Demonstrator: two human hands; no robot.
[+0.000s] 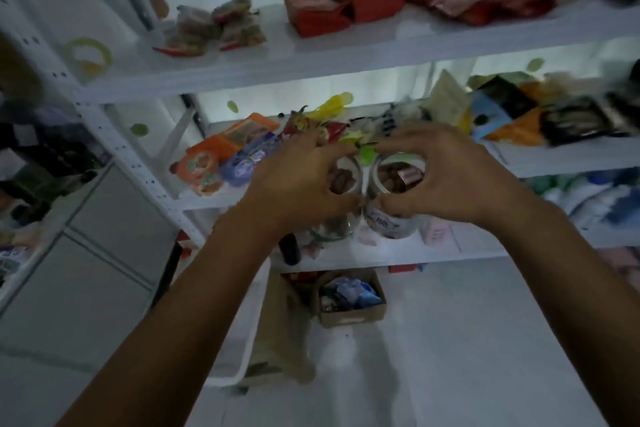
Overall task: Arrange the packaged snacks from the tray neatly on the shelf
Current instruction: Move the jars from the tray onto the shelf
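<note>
Two clear snack jars are held side by side in front of the white shelf unit (346, 69). My left hand (298, 180) curls round the left jar (341, 180), which holds brown snacks. My right hand (446, 173) grips the right jar (394, 184), which bears a white label and also holds brown pieces. Both jars hover near the front of the middle shelf board. Behind them lie orange, purple, yellow and green snack packs (239, 149). The white tray (242, 340) stands below on the floor, partly hidden by my left forearm.
Red foil packs (381, 7) and small clear-wrapped packs (214, 28) lie on the top board. Dark and orange packs (540, 114) fill the middle board's right side. A cardboard box (349, 298) and a brown bag (284, 329) sit on the floor. A grey cabinet (86, 270) stands at left.
</note>
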